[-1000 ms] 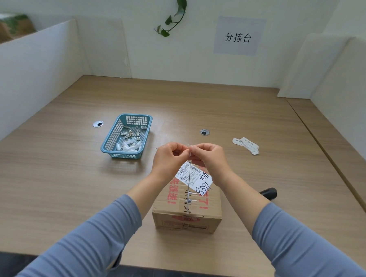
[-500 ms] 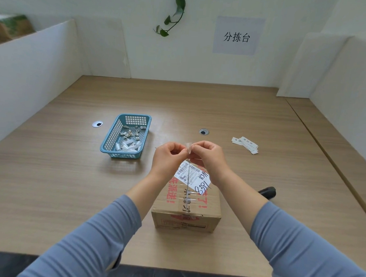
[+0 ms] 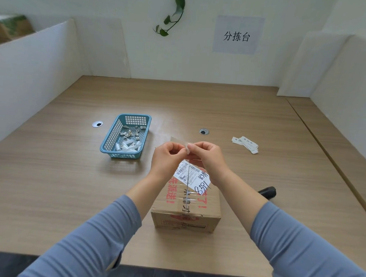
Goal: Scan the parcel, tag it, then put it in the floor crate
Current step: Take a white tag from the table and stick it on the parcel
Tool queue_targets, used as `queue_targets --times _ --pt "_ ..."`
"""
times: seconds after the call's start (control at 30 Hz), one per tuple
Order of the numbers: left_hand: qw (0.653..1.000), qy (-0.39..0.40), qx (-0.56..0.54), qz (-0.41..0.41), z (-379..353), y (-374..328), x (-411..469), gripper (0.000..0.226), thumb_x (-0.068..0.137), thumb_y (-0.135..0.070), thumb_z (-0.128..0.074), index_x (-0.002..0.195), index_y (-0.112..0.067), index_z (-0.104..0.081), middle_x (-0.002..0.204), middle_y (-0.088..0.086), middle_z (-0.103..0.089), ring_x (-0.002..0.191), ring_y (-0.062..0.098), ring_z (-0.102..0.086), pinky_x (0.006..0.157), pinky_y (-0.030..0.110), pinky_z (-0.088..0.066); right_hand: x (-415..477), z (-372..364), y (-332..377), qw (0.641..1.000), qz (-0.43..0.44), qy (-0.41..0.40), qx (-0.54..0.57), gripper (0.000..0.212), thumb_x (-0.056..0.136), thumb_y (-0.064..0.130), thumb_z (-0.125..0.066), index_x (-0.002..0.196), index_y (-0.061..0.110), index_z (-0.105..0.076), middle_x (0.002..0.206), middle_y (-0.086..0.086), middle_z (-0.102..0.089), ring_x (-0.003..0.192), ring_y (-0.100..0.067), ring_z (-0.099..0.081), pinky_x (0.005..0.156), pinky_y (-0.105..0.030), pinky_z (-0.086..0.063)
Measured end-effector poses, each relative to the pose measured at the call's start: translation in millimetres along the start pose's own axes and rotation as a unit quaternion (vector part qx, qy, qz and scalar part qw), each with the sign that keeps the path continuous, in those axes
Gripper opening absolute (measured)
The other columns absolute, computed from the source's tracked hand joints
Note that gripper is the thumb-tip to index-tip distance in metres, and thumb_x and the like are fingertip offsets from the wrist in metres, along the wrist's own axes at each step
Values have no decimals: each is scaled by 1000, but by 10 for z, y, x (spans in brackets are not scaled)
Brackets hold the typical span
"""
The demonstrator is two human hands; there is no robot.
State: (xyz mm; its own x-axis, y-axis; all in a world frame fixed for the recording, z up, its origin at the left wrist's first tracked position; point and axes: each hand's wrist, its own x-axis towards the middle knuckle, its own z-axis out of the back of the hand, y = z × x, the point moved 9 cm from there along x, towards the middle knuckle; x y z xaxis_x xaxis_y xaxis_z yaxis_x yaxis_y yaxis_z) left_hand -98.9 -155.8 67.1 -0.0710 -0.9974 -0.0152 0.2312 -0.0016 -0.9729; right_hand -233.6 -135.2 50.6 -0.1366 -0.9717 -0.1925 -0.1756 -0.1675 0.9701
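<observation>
A cardboard parcel (image 3: 186, 210) with red print and a white barcode label (image 3: 191, 177) stands on the wooden table near its front edge. Just above the parcel's far end my left hand (image 3: 166, 160) and my right hand (image 3: 206, 158) meet. Both pinch a small sticker tag (image 3: 187, 148), and a thin translucent backing strip (image 3: 177, 140) peels away from it toward the left. A black scanner (image 3: 267, 192) lies on the table right of the parcel, partly hidden by my right forearm. The floor crate is out of view.
A blue plastic basket (image 3: 126, 135) with peeled scraps sits at centre left. A small pile of white tags (image 3: 245, 143) lies at the right. Two cable holes (image 3: 203, 131) are set in the table. White partitions (image 3: 28, 73) wall in the left and right sides.
My hands have stayed above the parcel. The tag's backing strip has peeled further and now sticks out to the left between my fingers.
</observation>
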Motion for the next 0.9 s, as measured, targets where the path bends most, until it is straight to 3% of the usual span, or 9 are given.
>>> queue_targets --times 0.07,0.2,0.33,0.43,0.63,0.9 --pt "1000 7 -21 13 -9 11 -6 9 82 -18 -69 79 -10 -67 72 -1 -63 66 9 -56 64 19 -46 9 16 -13 1000 -1 1 6 10 85 16 -70 86 7 -65 82 -10 -71 76 -19 -70 82 -34 -56" --pt "996 18 -66 49 -16 102 1 6 83 -11 -64 77 -12 -65 75 4 -63 68 13 -56 65 20 -47 19 48 -44 1000 -16 -7 26 8 85 14 -70 81 9 -65 76 -5 -67 70 -13 -66 69 -23 -55" --pt "994 13 -88 69 24 156 26 14 86 -7 -61 73 -13 -62 71 2 -60 64 11 -53 50 6 -44 44 132 -81 998 -35 -28 38 8 85 14 -70 81 9 -65 74 -4 -65 68 -11 -63 65 -19 -54" --pt "994 -1 -77 81 125 214 61 15 87 -7 -60 73 -13 -61 70 1 -58 63 9 -52 45 3 -40 64 226 -116 998 -46 -40 32 8 84 13 -71 80 9 -65 75 -6 -67 69 -12 -63 71 -23 -53" --pt "993 -50 -55 96 517 372 171 12 86 -9 -60 75 -14 -62 72 0 -60 67 10 -54 60 17 -40 76 390 -142 997 -49 -54 1 8 83 13 -71 80 9 -66 77 -7 -67 69 -12 -63 70 -23 -50" --pt "989 -111 -25 94 989 545 239 14 84 -8 -61 72 -15 -63 70 0 -59 66 10 -52 66 20 -42 39 551 -156 995 -52 -88 -2 11 85 13 -70 75 14 -64 73 -4 -66 66 -11 -61 68 -22 -47"
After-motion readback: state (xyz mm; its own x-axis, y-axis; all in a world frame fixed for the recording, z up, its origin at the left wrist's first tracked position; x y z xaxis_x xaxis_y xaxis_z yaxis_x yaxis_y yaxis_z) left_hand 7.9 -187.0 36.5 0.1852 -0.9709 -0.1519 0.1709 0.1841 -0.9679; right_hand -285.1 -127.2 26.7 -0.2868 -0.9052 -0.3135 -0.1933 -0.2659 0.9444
